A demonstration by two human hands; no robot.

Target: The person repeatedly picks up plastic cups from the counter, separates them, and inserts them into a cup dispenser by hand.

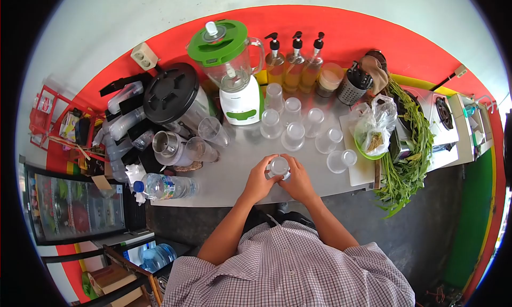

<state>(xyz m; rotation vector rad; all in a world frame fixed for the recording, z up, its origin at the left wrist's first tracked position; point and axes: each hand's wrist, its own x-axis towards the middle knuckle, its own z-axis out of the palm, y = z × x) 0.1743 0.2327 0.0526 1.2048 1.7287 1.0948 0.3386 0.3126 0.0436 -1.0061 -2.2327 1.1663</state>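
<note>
Presently, left hand (259,174): fingers curled partway in, pressed to the left side of a clear plastic cup (279,165); thumb contact not clear.
Right hand (300,178): likewise half curled, against the right side of the same cup, so the two hands ring it between them.
Held cup: narrow end up, in front of the torso, over the front part of the steel table (234,173); whether its rim touches the tabletop, cannot tell.
Loose cups (293,137): seven, clear, beyond and to the right of the hands; most stand narrow end up, the nearest one on the right looks tilted.
Blender (240,107): white base, green lid, behind the cups and a little left.
Pump bottles (294,72): three, in a row by the red wall, amber liquid inside, black pump heads.
Left side of table: water bottle (170,187) with blue cap, lying near the front edge; behind it, steel vessel (166,147) and large container (170,96) with black lid.
Right side of table: cutting board (362,171), plastic bag (377,123) in a green bowl (369,155), leafy greens (418,147) hanging over the front edge.
</note>
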